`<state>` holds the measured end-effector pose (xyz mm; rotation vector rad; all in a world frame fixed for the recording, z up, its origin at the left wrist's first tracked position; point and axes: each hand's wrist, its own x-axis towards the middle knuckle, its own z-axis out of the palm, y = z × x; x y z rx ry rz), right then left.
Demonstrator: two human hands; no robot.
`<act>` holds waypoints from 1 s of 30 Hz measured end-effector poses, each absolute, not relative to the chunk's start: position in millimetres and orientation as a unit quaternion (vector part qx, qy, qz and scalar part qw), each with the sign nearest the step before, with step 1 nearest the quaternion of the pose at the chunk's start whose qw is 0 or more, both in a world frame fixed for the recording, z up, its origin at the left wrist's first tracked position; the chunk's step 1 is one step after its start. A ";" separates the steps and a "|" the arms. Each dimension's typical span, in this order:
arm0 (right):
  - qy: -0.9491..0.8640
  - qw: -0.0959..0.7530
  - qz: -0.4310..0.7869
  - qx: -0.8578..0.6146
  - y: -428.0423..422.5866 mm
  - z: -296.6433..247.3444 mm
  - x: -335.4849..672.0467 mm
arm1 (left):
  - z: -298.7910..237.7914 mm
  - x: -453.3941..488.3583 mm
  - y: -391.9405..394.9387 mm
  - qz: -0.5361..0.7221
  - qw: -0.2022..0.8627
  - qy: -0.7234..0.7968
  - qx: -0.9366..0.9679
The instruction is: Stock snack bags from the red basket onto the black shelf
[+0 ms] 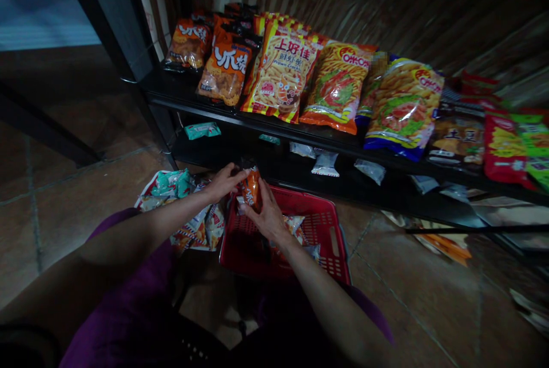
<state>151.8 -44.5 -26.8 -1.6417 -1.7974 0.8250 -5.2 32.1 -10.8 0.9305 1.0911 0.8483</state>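
A heap of small teal and white snack packets lies on the tiled floor at my left. My left hand and right hand are together, both gripping a small orange foil snack packet over the left end of the red plastic basket, below the black shelf.

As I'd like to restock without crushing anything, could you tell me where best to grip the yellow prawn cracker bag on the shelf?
Probably take the prawn cracker bag by its flat striped bottom seam, coming from the front: that seam juts past the shelf edge, while neighbouring bags crowd both sides.
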 end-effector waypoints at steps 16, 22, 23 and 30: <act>-0.322 0.525 0.600 -0.510 -43.0 -11.5 157.6 | -12.2 -17.3 32.9 0.370 0.739 0.377 0.418; -0.290 0.486 0.629 -0.533 -45.2 -4.2 165.7 | -14.2 -13.5 35.7 0.401 0.686 0.485 0.365; -0.297 0.482 0.631 -0.530 -45.1 -5.6 167.3 | -12.6 -13.1 35.9 0.399 0.699 0.482 0.345; -0.281 0.452 0.666 -0.523 -46.6 -15.6 169.1 | -2.5 -13.8 42.6 0.392 0.792 0.404 0.236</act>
